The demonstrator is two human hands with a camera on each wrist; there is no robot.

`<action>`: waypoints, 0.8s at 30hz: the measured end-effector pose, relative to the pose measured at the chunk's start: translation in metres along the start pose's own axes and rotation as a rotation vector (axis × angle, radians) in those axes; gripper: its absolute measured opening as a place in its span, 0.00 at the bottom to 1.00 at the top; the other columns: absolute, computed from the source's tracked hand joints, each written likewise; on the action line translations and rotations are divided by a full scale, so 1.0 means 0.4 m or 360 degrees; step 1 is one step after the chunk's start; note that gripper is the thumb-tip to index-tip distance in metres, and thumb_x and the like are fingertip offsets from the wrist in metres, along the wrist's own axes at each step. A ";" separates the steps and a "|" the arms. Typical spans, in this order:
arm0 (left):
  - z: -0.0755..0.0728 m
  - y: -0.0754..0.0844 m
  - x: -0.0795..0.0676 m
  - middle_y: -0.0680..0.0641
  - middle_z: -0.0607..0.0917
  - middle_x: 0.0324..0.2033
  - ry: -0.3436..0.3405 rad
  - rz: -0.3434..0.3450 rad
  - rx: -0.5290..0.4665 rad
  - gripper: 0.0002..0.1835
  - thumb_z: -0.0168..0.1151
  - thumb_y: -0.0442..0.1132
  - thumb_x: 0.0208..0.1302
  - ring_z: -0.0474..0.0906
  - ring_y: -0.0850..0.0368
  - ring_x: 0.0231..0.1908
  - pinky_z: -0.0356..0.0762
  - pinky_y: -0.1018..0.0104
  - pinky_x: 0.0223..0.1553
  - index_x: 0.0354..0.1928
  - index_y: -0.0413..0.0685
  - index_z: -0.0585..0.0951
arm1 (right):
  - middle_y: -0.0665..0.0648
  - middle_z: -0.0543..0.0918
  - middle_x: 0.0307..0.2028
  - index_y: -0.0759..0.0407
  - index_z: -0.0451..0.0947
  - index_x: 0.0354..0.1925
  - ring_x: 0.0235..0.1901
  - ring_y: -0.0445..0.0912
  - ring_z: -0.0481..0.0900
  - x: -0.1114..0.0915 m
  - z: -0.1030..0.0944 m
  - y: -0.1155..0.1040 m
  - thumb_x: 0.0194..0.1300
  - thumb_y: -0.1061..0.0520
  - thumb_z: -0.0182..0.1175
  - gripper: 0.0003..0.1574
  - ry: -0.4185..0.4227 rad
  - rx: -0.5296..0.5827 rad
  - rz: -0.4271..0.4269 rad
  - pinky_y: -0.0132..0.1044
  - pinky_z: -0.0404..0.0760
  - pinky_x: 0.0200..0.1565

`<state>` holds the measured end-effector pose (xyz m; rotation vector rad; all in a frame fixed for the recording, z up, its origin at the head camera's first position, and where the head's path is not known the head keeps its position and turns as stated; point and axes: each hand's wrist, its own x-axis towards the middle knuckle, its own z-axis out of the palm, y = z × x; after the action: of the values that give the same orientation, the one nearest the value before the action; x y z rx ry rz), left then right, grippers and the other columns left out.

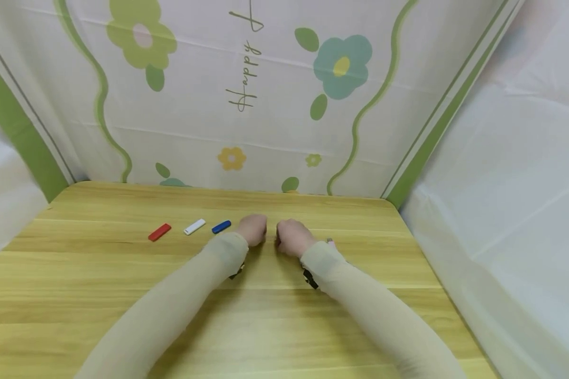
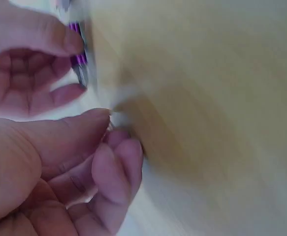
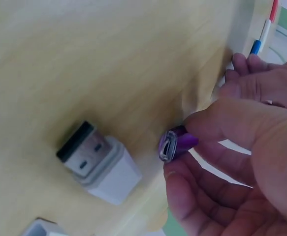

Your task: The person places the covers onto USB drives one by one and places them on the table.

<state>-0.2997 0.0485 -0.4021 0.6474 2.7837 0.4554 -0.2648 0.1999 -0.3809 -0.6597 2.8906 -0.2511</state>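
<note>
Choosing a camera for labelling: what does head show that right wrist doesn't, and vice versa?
Head only: left sleeve, right sleeve, black wrist gear, "Happy" lettering.

Right wrist only: purple stick pinched in the right hand. It also shows a white drive with bare plug and a white piece cut off at the frame edge; head has a small piece by the right sleeve, can't tell if it's either.

Both: both hands, left hand included; red stick, white stick, blue stick, table, cloth.
</note>
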 end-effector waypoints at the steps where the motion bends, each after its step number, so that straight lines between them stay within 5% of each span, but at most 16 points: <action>1: -0.003 -0.008 -0.003 0.49 0.80 0.25 -0.0005 -0.0006 -0.0025 0.04 0.65 0.29 0.63 0.74 0.55 0.27 0.75 0.64 0.31 0.30 0.40 0.80 | 0.51 0.78 0.20 0.58 0.76 0.22 0.19 0.43 0.69 -0.002 -0.004 0.000 0.57 0.67 0.65 0.11 -0.0014 0.0025 0.0019 0.34 0.72 0.23; 8: -0.018 -0.046 -0.035 0.50 0.80 0.27 0.0038 -0.0038 -0.0235 0.07 0.68 0.35 0.62 0.76 0.56 0.29 0.76 0.64 0.33 0.29 0.44 0.79 | 0.50 0.82 0.23 0.58 0.82 0.26 0.22 0.42 0.75 -0.014 -0.042 -0.002 0.57 0.62 0.68 0.05 -0.0036 0.0134 0.0121 0.33 0.77 0.29; 15: -0.043 -0.048 -0.089 0.51 0.81 0.31 0.0246 0.0079 -0.0457 0.06 0.68 0.38 0.65 0.76 0.55 0.32 0.76 0.61 0.36 0.34 0.48 0.79 | 0.50 0.85 0.27 0.57 0.86 0.29 0.22 0.41 0.73 -0.068 -0.070 -0.026 0.57 0.63 0.66 0.03 0.0092 0.0162 -0.0028 0.34 0.76 0.31; 24: -0.124 0.010 -0.291 0.55 0.83 0.31 0.0375 0.0374 -0.0668 0.03 0.68 0.38 0.65 0.79 0.60 0.33 0.79 0.63 0.36 0.36 0.50 0.81 | 0.50 0.83 0.33 0.59 0.86 0.40 0.29 0.38 0.76 -0.226 -0.109 -0.085 0.60 0.64 0.63 0.09 0.0542 0.0132 -0.0458 0.27 0.77 0.32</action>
<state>-0.2119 -0.0140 -0.3355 0.8638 2.6929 1.1941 -0.1793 0.2152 -0.3204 -1.1166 3.0669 -0.5678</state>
